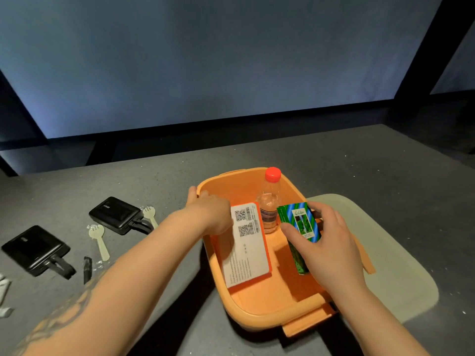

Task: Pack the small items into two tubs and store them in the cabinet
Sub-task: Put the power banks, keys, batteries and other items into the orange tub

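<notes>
A staged recording booth, by the look: a bare grey speckled table (334,160) fills the lower frame, plain pale backdrop panels (205,60) in dark frames above.

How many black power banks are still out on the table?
2. One power bank lies left of the orange tub, beside a pale fork. The other power bank lies nearer the table's left edge. More could sit beyond the frame.

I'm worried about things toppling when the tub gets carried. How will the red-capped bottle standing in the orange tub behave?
The bottle stands upright, tall and narrow, so it probably tips easily. It looks clear and mostly empty, so likely light. Being round, it may roll inside the orange tub once down.
</notes>
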A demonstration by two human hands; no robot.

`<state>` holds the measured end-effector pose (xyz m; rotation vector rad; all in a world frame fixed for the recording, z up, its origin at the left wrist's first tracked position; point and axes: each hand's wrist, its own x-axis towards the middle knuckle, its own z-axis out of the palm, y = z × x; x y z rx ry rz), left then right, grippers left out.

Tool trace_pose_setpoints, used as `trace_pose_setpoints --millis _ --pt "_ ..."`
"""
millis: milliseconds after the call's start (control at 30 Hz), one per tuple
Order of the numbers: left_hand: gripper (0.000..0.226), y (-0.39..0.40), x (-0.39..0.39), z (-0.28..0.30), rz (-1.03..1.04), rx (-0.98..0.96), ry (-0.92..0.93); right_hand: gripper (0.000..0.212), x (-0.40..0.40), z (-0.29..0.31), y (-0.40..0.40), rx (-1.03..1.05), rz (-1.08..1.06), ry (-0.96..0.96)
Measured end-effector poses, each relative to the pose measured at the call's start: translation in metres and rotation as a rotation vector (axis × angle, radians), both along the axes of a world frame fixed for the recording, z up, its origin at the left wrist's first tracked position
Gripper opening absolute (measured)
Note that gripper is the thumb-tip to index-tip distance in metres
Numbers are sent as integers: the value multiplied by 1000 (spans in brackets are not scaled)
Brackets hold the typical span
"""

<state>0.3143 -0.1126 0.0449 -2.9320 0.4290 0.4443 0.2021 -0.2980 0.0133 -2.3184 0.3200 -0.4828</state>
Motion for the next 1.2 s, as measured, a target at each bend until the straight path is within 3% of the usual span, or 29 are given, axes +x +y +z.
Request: trace_pose_setpoints --millis 300,433,600,733,867,1000,1100,1200 --pt "38 0 1 -12 43 60 -267 64 0 -1 -1 -2 2 21" --pt "48 -10 -16 -22 -100 -85 -430 64 -1 0 0 -15 -1 24" --pt "82 -24 -39 -33 -168 -26 -92 65 -1 1 0 -63 20 28" --pt "93 -25 -38 -39 -170 47 -33 67 -1 2 -1 -120 68 80" --pt "74 -27 -33 -43 -121 98 -87 68 8 11 -1 -218 116 199" --pt "60 -29 -35 -42 -103 80 -150 58 21 20 9 -510 131 378" --pt "36 -26 -41 -39 -117 7 -212 56 35 17 18 -650 136 458" --pt "29 -17 -50 -41 -73 -145 -291 57 45 9 23 -753 150 452"
